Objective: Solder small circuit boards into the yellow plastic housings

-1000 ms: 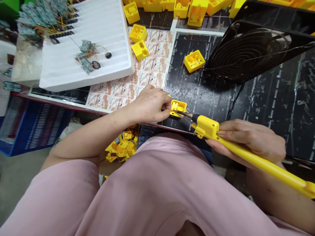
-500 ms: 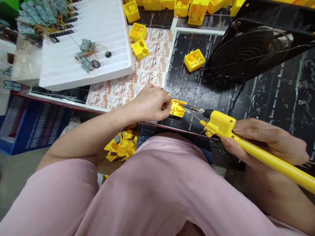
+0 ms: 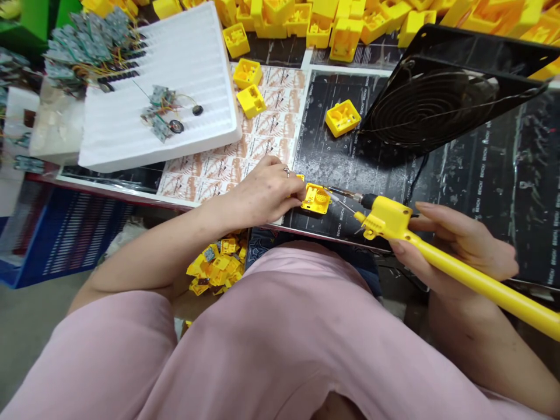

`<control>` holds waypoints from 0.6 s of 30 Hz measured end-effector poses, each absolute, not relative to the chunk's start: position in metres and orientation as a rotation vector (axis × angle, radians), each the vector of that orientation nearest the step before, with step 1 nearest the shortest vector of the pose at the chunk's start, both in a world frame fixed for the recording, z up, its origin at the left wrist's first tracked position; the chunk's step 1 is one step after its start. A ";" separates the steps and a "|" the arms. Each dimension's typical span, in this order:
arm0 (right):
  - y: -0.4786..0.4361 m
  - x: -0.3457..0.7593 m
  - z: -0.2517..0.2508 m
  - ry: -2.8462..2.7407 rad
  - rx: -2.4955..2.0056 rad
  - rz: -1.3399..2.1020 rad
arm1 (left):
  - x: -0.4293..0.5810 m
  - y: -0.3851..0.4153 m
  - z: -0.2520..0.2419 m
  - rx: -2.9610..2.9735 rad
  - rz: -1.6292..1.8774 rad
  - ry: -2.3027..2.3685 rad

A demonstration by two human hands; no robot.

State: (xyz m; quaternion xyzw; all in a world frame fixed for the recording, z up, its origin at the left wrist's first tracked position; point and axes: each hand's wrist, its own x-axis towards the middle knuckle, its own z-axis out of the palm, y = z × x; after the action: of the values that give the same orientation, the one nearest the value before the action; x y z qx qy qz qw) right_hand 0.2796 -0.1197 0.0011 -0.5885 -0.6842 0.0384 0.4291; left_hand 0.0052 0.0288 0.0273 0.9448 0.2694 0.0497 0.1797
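Note:
My left hand (image 3: 266,192) pinches a small yellow plastic housing (image 3: 317,198) against the black mat near the table's front edge. My right hand (image 3: 455,245) grips a long yellow soldering tool (image 3: 437,256) by its handle. The tool's metal tip (image 3: 339,192) points left and ends just beside the housing's right edge. A thin wire runs along the tip. A ring shows on one finger of my left hand.
A white foam tray (image 3: 131,134) at back left carries small circuit boards with wires (image 3: 161,111). Loose yellow housings (image 3: 342,117) lie on the mat; several more line the back edge. A black fan (image 3: 437,99) leans at back right. Yellow parts (image 3: 216,265) fill a container under the table.
My right hand drew the tool back to the right, so its tip left the housing's inside and now rests at its edge. The view shifted slightly downward.

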 end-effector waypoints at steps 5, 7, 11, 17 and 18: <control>-0.122 0.279 -0.003 -1.679 -1.386 0.093 | 0.015 0.023 0.020 2.644 0.241 1.031; -0.123 0.277 -0.002 -1.694 -1.384 0.129 | 0.022 0.022 0.020 2.651 0.177 1.108; -0.123 0.272 0.005 -1.782 -1.252 0.163 | 0.033 0.024 0.026 2.672 0.015 1.146; -0.116 0.267 0.010 -1.962 -1.224 0.039 | 0.040 0.031 0.035 2.662 -0.168 1.126; -0.113 0.266 0.011 -1.973 -1.179 0.031 | 0.041 0.032 0.036 2.667 -0.185 1.120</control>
State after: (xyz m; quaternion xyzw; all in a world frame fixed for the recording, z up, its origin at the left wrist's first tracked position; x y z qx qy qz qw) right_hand 0.2664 -0.1133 0.0114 -0.4678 -0.7834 0.0122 0.4090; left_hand 0.0412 0.0322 0.0358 0.9133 0.3836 -0.0635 0.1210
